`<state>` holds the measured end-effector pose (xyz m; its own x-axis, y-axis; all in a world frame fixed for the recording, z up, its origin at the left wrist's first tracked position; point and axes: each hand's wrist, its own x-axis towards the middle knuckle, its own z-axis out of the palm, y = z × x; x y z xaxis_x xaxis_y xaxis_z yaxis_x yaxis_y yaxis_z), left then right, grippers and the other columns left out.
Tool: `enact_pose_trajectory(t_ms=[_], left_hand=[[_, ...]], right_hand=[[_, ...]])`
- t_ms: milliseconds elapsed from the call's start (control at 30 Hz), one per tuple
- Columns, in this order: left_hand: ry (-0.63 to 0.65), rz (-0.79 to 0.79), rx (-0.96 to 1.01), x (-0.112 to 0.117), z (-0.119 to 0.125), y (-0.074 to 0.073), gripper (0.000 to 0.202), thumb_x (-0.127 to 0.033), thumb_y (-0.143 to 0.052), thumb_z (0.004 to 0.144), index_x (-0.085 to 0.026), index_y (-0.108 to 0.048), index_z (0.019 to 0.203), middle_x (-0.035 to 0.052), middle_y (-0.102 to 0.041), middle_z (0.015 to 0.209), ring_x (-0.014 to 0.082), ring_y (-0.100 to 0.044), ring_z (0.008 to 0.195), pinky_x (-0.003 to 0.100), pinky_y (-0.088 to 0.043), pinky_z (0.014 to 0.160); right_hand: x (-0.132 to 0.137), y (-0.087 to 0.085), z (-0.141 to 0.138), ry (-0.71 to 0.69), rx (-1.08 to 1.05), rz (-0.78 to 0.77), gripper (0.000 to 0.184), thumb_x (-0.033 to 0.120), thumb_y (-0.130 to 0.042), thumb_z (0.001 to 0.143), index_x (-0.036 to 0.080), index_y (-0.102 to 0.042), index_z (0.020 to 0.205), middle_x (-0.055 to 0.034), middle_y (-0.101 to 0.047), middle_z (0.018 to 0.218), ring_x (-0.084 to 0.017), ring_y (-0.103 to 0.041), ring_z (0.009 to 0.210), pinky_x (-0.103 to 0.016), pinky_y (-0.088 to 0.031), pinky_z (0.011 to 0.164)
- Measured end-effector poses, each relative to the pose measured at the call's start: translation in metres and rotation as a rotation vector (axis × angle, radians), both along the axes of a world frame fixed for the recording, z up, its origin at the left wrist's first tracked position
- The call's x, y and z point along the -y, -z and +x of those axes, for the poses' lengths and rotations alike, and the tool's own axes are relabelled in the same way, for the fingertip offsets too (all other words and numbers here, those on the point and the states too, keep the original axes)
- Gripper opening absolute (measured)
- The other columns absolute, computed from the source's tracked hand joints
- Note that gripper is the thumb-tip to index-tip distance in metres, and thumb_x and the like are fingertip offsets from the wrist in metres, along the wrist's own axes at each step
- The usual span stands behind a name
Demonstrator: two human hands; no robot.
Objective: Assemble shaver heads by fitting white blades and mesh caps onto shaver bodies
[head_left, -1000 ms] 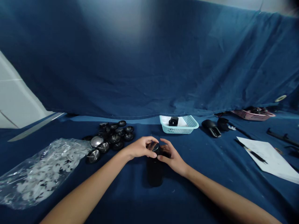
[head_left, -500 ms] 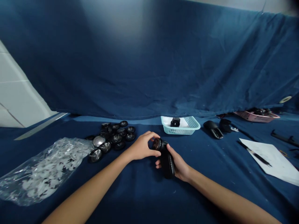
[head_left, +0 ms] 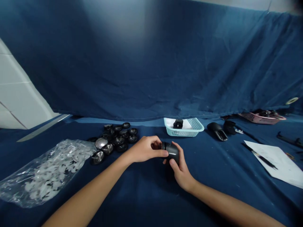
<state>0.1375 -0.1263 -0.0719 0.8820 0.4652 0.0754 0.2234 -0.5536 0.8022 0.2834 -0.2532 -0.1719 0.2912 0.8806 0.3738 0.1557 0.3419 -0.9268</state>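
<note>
A black electric shaver (head_left: 174, 152) with small white lettering on its side is held level between my hands over the blue cloth. My left hand (head_left: 147, 148) is closed round its round head at the left end, thumb lying along the side. My right hand (head_left: 182, 170) grips the body from the right, fingers and thumb on opposite sides. The head's face is mostly hidden by my left fingers. To the left of my left hand lies a pile of round black shaver heads (head_left: 119, 140), one of them showing a silver perforated face (head_left: 101, 143).
A clear bag (head_left: 56, 170) of small white parts lies at left. Behind my hands stands a light blue basket (head_left: 183, 133) holding a black part. Rightward are black casings (head_left: 216, 130), a white sheet (head_left: 279, 162) with a black brush-like tool, and a pink basket (head_left: 261, 118).
The shaver has turned from upright and tilted to lying level, its lettered side now showing. My right hand has shifted its grip, and my left hand has closed further over the head.
</note>
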Motion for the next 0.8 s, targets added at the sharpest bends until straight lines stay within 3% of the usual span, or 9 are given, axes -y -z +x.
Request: enact_pose_trajectory(t_ms=[100, 200, 367, 533, 667, 800], left_hand=[[-0.017, 0.109, 0.035, 0.005, 0.0, -0.002, 0.048, -0.045, -0.08, 0.068, -0.022, -0.06, 0.105, 0.0012, -0.066, 0.093, 0.0178, -0.06, 0.077, 0.028, -0.046, 0.069], [-0.063, 0.173, 0.048, 0.01, 0.001, -0.003, 0.053, -0.038, -0.08, 0.069, -0.025, -0.059, 0.116, 0.0037, -0.063, 0.107, 0.0205, -0.061, 0.087, 0.031, -0.049, 0.076], [-0.015, 0.21, 0.115, 0.017, 0.003, -0.006, 0.041, -0.032, -0.073, 0.078, -0.026, -0.062, 0.117, 0.0053, -0.057, 0.124, 0.0228, -0.056, 0.112, 0.036, -0.045, 0.096], [0.081, 0.24, 0.176, 0.022, 0.0, -0.017, 0.025, -0.026, -0.072, 0.079, -0.024, -0.067, 0.104, 0.0042, -0.063, 0.115, 0.0226, -0.055, 0.113, 0.037, -0.041, 0.102], [0.162, 0.223, 0.239, 0.024, -0.002, -0.022, 0.028, -0.028, -0.068, 0.083, -0.024, -0.065, 0.111, 0.0038, -0.064, 0.113, 0.0219, -0.056, 0.113, 0.036, -0.042, 0.101], [-0.056, 0.265, 0.219, 0.019, 0.001, -0.013, 0.038, -0.039, -0.062, 0.088, -0.025, -0.057, 0.122, 0.0046, -0.057, 0.125, 0.0222, -0.054, 0.116, 0.037, -0.041, 0.102]], right_hand=[[-0.003, -0.002, 0.001, 0.0, -0.053, -0.004, 0.053, 0.048, -0.048, 0.095, 0.026, -0.028, 0.139, -0.0069, -0.056, 0.115, -0.016, -0.06, 0.081, -0.033, -0.051, 0.082], [-0.008, -0.002, 0.003, -0.043, -0.163, -0.051, 0.049, 0.048, -0.045, 0.096, 0.026, -0.03, 0.137, -0.0037, -0.061, 0.1, -0.016, -0.061, 0.078, -0.033, -0.051, 0.081], [-0.015, 0.001, 0.007, -0.118, -0.355, -0.139, 0.047, 0.051, -0.042, 0.097, 0.024, -0.035, 0.135, -0.0006, -0.063, 0.072, -0.017, -0.062, 0.061, -0.029, -0.051, 0.059], [-0.016, 0.002, 0.007, -0.125, -0.424, -0.147, 0.048, 0.054, -0.045, 0.095, 0.022, -0.04, 0.131, -0.0012, -0.064, 0.068, -0.017, -0.062, 0.055, -0.027, -0.051, 0.051], [-0.015, 0.001, 0.007, -0.084, -0.448, -0.124, 0.048, 0.053, -0.049, 0.093, 0.024, -0.041, 0.13, -0.0016, -0.064, 0.073, -0.017, -0.062, 0.057, -0.026, -0.051, 0.05], [-0.013, 0.0, 0.007, -0.12, -0.411, -0.136, 0.051, 0.053, -0.045, 0.095, 0.023, -0.035, 0.136, -0.0018, -0.065, 0.069, -0.016, -0.062, 0.056, -0.027, -0.051, 0.052]])
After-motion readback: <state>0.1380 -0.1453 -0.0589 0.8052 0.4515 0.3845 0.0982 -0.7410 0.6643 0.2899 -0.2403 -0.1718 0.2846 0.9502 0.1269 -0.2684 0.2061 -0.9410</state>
